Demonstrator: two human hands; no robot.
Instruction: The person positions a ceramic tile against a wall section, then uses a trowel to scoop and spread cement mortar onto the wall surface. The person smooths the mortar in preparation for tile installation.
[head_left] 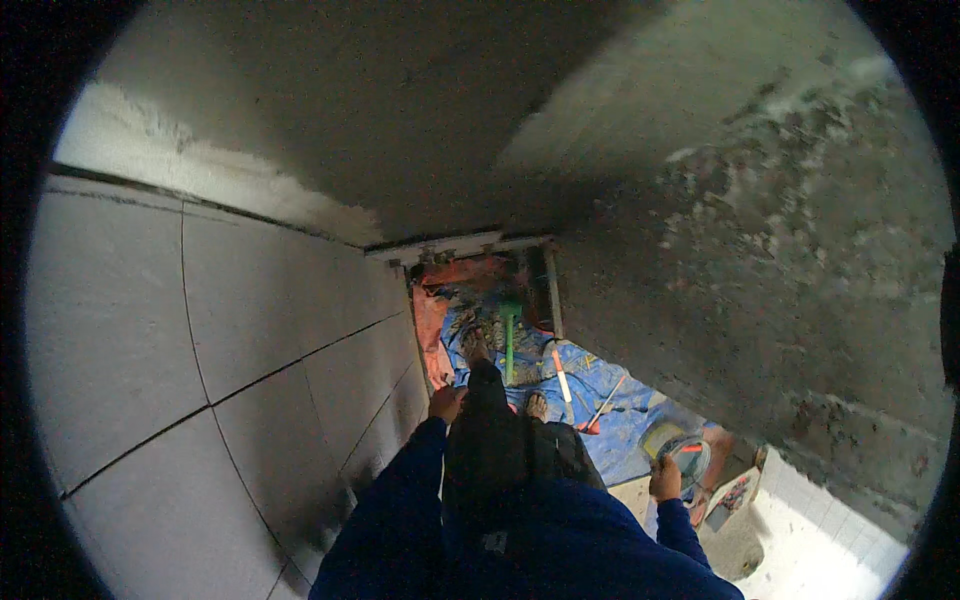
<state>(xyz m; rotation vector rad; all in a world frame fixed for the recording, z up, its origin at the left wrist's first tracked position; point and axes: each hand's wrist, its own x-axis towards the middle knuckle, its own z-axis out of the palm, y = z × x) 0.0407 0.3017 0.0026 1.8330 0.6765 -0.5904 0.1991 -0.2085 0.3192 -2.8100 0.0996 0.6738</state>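
Observation:
My left hand, its fingers curled, is beside my dark trouser leg, close to the tiled wall on the left. Whether anything is in it is too dim to make out. On the right, my right hand is closed at the near left edge of a round bucket. A small red-orange thing shows at the bucket's mouth. My bare feet are on a dirty blue tarp, one farther forward than the other.
A green-handled tool, a white-and-orange handle and a thin red tool lie on the tarp. Large tiles cover the left wall. Rough grey plaster rises on the right. A pale basin-like fixture is at the lower right.

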